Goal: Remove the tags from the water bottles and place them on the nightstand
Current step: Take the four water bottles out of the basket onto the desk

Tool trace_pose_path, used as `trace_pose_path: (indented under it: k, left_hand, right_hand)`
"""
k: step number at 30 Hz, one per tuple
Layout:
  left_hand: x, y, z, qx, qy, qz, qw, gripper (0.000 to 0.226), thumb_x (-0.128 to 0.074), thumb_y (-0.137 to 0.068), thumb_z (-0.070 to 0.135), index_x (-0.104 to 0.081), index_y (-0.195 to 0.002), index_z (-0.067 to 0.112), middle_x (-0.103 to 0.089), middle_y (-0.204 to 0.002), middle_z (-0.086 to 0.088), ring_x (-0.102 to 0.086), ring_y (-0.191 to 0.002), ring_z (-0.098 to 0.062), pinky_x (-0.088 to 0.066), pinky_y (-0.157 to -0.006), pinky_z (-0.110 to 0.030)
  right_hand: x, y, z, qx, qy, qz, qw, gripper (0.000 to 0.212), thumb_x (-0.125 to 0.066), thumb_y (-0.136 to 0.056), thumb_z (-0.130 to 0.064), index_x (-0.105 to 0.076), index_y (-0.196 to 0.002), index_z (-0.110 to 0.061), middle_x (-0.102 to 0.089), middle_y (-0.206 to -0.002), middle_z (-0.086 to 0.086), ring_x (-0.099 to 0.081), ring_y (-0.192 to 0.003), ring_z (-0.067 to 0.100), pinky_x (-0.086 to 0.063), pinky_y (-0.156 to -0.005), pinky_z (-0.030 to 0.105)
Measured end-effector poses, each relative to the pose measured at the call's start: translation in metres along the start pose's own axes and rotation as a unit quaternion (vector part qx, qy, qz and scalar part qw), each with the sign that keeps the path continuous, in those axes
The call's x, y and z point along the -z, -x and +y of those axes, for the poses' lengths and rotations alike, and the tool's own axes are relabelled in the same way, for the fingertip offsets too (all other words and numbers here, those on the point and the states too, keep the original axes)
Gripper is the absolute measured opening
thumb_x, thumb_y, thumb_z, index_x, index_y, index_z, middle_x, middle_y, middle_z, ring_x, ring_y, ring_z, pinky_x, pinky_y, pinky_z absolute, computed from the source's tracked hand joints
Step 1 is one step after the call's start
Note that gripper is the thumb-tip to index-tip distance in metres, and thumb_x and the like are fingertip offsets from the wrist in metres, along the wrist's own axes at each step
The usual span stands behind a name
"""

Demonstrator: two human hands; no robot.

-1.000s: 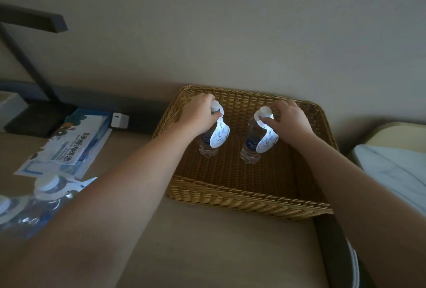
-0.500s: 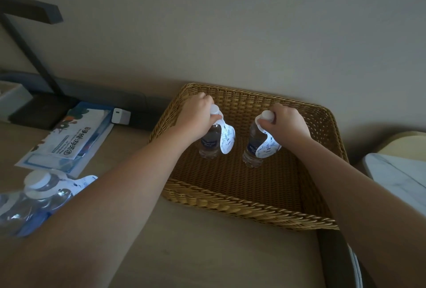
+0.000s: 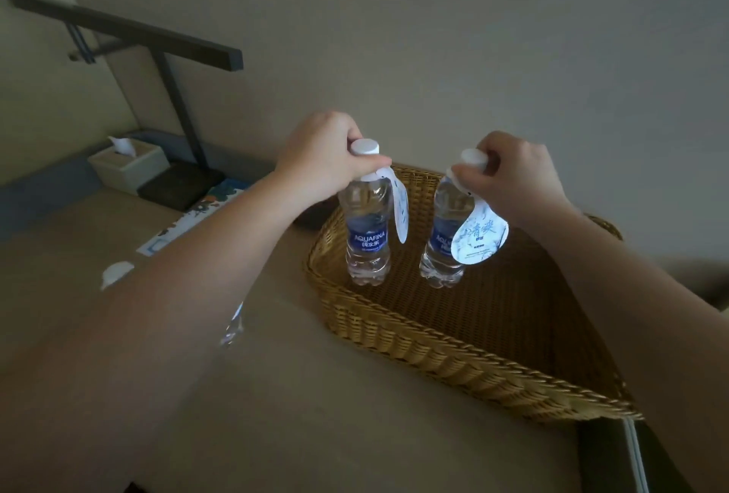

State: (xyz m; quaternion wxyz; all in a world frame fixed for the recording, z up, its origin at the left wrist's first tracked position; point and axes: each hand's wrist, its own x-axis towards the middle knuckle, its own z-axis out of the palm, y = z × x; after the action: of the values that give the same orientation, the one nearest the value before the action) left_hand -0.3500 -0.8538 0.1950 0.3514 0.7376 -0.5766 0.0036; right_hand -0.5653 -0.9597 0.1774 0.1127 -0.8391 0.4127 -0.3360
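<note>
Two clear water bottles with blue labels and white caps hang over a woven wicker basket (image 3: 434, 350). My left hand (image 3: 319, 157) grips the neck of the left bottle (image 3: 367, 232); a white paper tag (image 3: 399, 212) hangs edge-on from that neck. My right hand (image 3: 513, 173) grips the neck of the right bottle (image 3: 443, 240), which tilts slightly; its white tag (image 3: 479, 238) with blue printing faces me. Both bottles appear lifted a little off the basket floor, though contact is hard to judge.
The basket sits on a beige nightstand top (image 3: 315, 394) against the wall. At the left stand a dark lamp (image 3: 165, 70), a tissue box (image 3: 128, 165) and a printed leaflet (image 3: 189, 216). Another bottle's white cap (image 3: 116, 271) shows beside my left forearm.
Both hands have risen with the bottles, which now stand higher over the basket. The view has swung, so the lamp and tissue box show more fully at the left.
</note>
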Motion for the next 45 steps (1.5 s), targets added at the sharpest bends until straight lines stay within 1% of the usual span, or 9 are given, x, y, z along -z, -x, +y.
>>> trace_pose_path:
  k: [5, 8, 13, 17, 20, 24, 27, 34, 45]
  left_hand:
    - [0.071, 0.02, 0.001, 0.019, -0.008, 0.058, 0.998, 0.04, -0.082, -0.067, 0.05, -0.067, -0.071, 0.013, -0.065, -0.069, -0.002, -0.061, -0.068, -0.021, -0.051, -0.062, -0.038]
    - [0.107, 0.036, -0.002, 0.035, -0.017, 0.076, 0.996, 0.044, -0.084, -0.064, 0.05, -0.068, -0.068, 0.009, -0.064, -0.066, -0.005, -0.055, -0.061, -0.019, -0.047, -0.059, -0.035]
    - [0.153, 0.073, -0.021, 0.06, -0.014, 0.091, 0.994, 0.044, -0.084, -0.064, 0.048, -0.07, -0.071, 0.007, -0.063, -0.066, 0.002, -0.056, -0.061, -0.016, -0.044, -0.058, -0.031]
    - [0.171, 0.112, -0.044, 0.084, -0.03, 0.094, 0.992, 0.044, -0.085, -0.064, 0.048, -0.068, -0.069, 0.008, -0.063, -0.066, 0.0, -0.056, -0.059, -0.014, -0.044, -0.055, -0.03]
    - [0.17, 0.145, -0.066, 0.108, -0.034, 0.073, 0.991, 0.039, -0.085, -0.063, 0.049, -0.067, -0.067, 0.014, -0.066, -0.065, 0.001, -0.063, -0.062, -0.015, -0.052, -0.058, -0.035]
    - [0.148, 0.187, -0.098, 0.13, -0.039, 0.033, 0.99, 0.037, -0.083, -0.065, 0.045, -0.066, -0.069, 0.013, -0.063, -0.068, 0.001, -0.06, -0.065, -0.017, -0.048, -0.058, -0.036]
    - [0.125, 0.217, -0.119, 0.149, -0.002, 0.003, 0.989, 0.031, -0.082, -0.071, 0.037, -0.064, -0.072, 0.011, -0.063, -0.073, -0.004, -0.06, -0.069, -0.021, -0.05, -0.063, -0.04]
    - [0.089, 0.263, -0.146, 0.149, -0.017, 0.011, 0.989, 0.029, -0.078, -0.078, 0.038, -0.053, -0.078, 0.022, -0.056, -0.081, 0.006, -0.054, -0.072, -0.012, -0.038, -0.06, -0.029]
    - [0.059, 0.284, -0.151, 0.133, 0.017, 0.065, 0.989, 0.025, -0.075, -0.081, 0.029, -0.066, -0.098, 0.013, -0.059, -0.095, 0.003, -0.056, -0.075, -0.014, -0.045, -0.065, -0.025]
  right_hand:
    - [0.017, -0.007, -0.065, 0.042, -0.058, 0.012, 0.997, 0.029, -0.069, -0.076, -0.037, -0.062, -0.085, -0.01, -0.058, -0.069, -0.001, -0.053, -0.063, 0.015, -0.04, -0.053, 0.028]
    - [0.022, -0.005, -0.104, 0.072, -0.088, 0.01, 0.994, 0.028, -0.07, -0.077, -0.034, -0.062, -0.083, -0.007, -0.052, -0.064, -0.005, -0.047, -0.058, 0.01, -0.037, -0.053, 0.027]
    - [0.019, 0.008, -0.159, 0.107, -0.117, -0.003, 0.987, 0.024, -0.069, -0.077, -0.032, -0.061, -0.08, -0.009, -0.051, -0.062, -0.007, -0.044, -0.055, 0.003, -0.032, -0.046, 0.012]
    - [-0.001, 0.032, -0.192, 0.127, -0.121, -0.042, 0.984, 0.024, -0.069, -0.077, -0.031, -0.062, -0.081, -0.008, -0.055, -0.065, -0.003, -0.05, -0.061, 0.012, -0.039, -0.053, 0.023]
    - [-0.023, 0.054, -0.208, 0.136, -0.122, -0.083, 0.98, 0.025, -0.07, -0.078, -0.031, -0.061, -0.078, -0.008, -0.054, -0.065, -0.001, -0.049, -0.061, 0.014, -0.038, -0.054, 0.025]
    - [-0.061, 0.09, -0.212, 0.132, -0.126, -0.129, 0.975, 0.026, -0.072, -0.078, -0.035, -0.054, -0.071, -0.016, -0.052, -0.062, -0.005, -0.047, -0.057, 0.008, -0.036, -0.049, 0.024]
    - [-0.094, 0.117, -0.209, 0.114, -0.113, -0.168, 0.973, 0.024, -0.071, -0.079, -0.04, -0.058, -0.083, -0.02, -0.057, -0.072, -0.007, -0.055, -0.063, 0.007, -0.044, -0.051, 0.022]
    - [-0.145, 0.158, -0.195, 0.103, -0.057, -0.224, 0.968, 0.025, -0.066, -0.079, -0.047, -0.053, -0.088, -0.028, -0.055, -0.076, -0.011, -0.056, -0.067, 0.01, -0.052, -0.058, 0.032]
    - [-0.164, 0.188, -0.173, 0.091, -0.065, -0.217, 0.97, 0.025, -0.063, -0.082, -0.043, -0.05, -0.084, -0.022, -0.05, -0.073, -0.008, -0.048, -0.062, 0.01, -0.036, -0.05, 0.027]
